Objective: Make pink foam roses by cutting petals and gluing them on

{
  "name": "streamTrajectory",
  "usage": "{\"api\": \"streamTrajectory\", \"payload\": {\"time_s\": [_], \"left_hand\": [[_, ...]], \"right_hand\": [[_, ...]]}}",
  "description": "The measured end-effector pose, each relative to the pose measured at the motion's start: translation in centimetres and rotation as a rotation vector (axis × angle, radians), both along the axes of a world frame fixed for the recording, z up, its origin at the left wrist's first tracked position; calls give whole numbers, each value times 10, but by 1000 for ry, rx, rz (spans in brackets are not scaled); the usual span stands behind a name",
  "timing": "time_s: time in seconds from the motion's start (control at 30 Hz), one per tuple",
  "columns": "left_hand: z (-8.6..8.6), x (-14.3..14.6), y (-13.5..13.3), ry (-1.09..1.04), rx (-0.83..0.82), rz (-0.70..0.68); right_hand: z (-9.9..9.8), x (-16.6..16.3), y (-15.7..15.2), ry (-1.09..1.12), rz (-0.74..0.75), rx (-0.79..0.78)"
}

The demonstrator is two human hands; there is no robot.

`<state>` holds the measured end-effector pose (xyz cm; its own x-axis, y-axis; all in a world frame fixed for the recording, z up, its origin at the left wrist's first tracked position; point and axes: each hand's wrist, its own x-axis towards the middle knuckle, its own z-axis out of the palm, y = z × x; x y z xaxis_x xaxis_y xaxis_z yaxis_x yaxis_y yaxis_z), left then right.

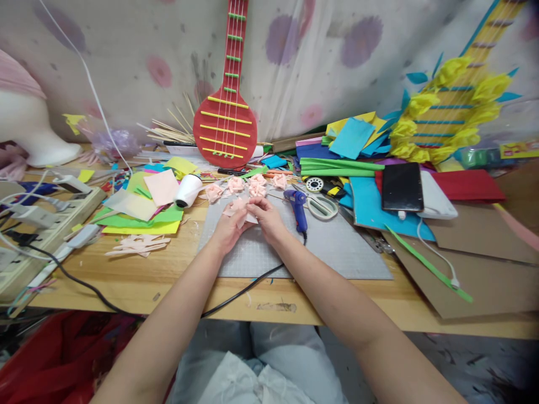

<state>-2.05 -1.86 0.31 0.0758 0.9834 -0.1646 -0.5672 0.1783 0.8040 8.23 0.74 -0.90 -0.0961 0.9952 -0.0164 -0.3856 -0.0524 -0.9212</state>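
My left hand (228,227) and my right hand (266,219) meet over a grey cutting mat (337,247), and both pinch a pale pink paper flower piece (239,209) between the fingertips. Just beyond them lies a row of finished pink paper flowers (248,186). A blue glue gun (298,209) rests on the mat right of my right hand, its black cord running back toward me. Cut pink paper strips (137,244) lie on the wooden table to the left.
Green, yellow and pink paper sheets (141,216) and a white cup (188,190) lie left. A red cardboard guitar (226,115) leans on the wall. A black phone (402,187), cardboard (484,275), blue foam sheets and a power strip (37,224) crowd the sides.
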Motion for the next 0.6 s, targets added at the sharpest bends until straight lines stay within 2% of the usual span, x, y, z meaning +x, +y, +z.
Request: {"api": "streamTrajectory", "payload": {"time_s": [0.23,0.4,0.6], "left_hand": [[-5,0,3,18,-1,7],[-9,0,4,46,23,-14],[-7,1,2,83,12,-16]], "right_hand": [[1,2,-1,-138,-98,106],[-3,4,3,-184,-80,131],[-6,8,10,-113,-37,112]]}}
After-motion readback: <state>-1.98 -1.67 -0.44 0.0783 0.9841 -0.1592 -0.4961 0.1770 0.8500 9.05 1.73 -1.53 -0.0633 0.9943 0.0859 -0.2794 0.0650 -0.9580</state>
